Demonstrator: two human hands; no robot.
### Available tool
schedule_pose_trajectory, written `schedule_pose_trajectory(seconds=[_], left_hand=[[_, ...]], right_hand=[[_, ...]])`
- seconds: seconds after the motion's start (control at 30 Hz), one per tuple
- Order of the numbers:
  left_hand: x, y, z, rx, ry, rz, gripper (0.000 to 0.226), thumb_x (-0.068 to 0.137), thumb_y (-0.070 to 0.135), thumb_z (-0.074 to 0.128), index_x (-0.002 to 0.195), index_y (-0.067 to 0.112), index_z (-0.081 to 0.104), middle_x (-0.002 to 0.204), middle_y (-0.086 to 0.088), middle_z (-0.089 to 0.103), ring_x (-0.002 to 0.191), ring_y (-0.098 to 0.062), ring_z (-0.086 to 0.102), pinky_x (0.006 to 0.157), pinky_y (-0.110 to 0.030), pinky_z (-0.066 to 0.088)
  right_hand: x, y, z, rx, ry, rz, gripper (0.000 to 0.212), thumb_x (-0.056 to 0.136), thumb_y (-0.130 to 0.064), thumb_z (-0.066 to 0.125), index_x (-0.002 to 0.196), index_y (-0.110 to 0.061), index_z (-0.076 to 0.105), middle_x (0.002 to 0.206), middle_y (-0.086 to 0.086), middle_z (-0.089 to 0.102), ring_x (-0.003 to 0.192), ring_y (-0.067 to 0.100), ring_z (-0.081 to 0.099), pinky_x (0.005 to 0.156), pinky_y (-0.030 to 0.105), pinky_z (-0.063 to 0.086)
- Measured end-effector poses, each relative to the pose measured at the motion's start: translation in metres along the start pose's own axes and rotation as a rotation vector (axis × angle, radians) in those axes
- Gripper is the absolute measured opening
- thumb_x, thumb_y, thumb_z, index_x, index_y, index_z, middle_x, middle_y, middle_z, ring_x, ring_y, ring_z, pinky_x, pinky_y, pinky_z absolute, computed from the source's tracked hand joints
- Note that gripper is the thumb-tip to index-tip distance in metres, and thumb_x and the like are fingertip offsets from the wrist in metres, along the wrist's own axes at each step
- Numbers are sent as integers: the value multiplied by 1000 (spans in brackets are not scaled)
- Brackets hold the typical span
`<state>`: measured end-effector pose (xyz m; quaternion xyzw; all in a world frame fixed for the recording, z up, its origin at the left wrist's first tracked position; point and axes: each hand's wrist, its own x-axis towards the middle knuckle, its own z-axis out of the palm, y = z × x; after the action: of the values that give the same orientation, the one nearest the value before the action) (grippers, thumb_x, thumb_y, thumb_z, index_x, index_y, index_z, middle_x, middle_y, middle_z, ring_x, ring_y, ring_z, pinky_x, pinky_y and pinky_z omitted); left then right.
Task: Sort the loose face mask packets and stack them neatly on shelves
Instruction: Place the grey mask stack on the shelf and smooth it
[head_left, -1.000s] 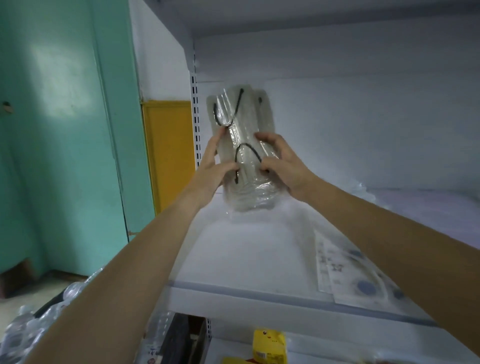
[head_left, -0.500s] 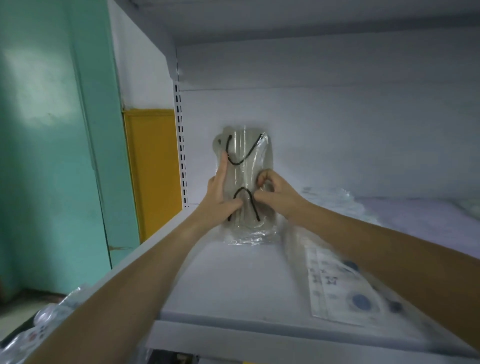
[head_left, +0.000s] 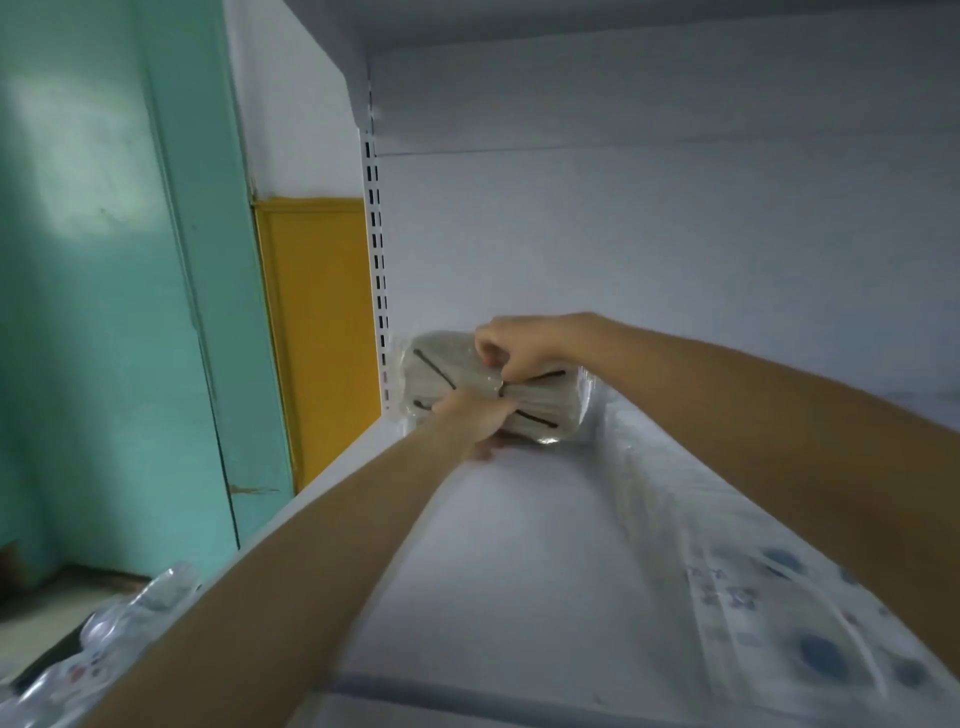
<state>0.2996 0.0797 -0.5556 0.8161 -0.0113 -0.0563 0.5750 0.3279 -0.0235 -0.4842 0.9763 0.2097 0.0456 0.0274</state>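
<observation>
A clear plastic packet of grey face masks with black ear loops (head_left: 447, 371) lies on its side at the back left corner of the white shelf (head_left: 519, 545). My left hand (head_left: 475, 418) grips its near edge from below and in front. From above, my right hand (head_left: 511, 348) pinches the packet's top with curled fingers. Part of the packet is hidden behind both hands.
Along the shelf's right side lie flat clear packets with blue print (head_left: 810, 623). The perforated shelf upright (head_left: 379, 291) stands just left of the packet, the back panel right behind it. More plastic-wrapped packets (head_left: 104, 639) sit low at the bottom left, beside a teal wall.
The packet stood upright against the back panel before; it has been turned onto its side and pushed into the back left corner. Both hands moved deeper into the shelf with it.
</observation>
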Motion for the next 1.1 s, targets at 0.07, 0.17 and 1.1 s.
schedule_pose_trajectory(seconds=[0.07, 0.17, 1.1], left_hand=[[3, -1, -24, 356, -74, -12, 28, 94, 32, 49, 96, 5, 58, 79, -7, 66, 54, -15, 62, 49, -20, 50], [11, -1, -60, 801, 221, 104, 33, 95, 35, 45, 92, 4, 54, 92, -7, 66, 73, -21, 64, 57, -22, 46], [83, -30, -96, 127, -242, 345, 125, 28, 40, 91, 135, 22, 30, 130, -2, 49, 121, -21, 50, 102, -44, 45]], right_hand=[[5, 3, 14, -19, -18, 10, 21, 81, -3, 50, 94, -18, 44, 106, 0, 40, 78, 19, 44, 63, 29, 35], [1, 11, 12, 60, 36, -23, 23, 81, -6, 52, 96, -20, 42, 109, 1, 41, 87, 23, 48, 72, 32, 42], [-20, 59, 28, 279, -14, 136, 55, 65, -38, 83, 100, -32, 42, 95, -12, 56, 85, 8, 52, 66, 22, 40]])
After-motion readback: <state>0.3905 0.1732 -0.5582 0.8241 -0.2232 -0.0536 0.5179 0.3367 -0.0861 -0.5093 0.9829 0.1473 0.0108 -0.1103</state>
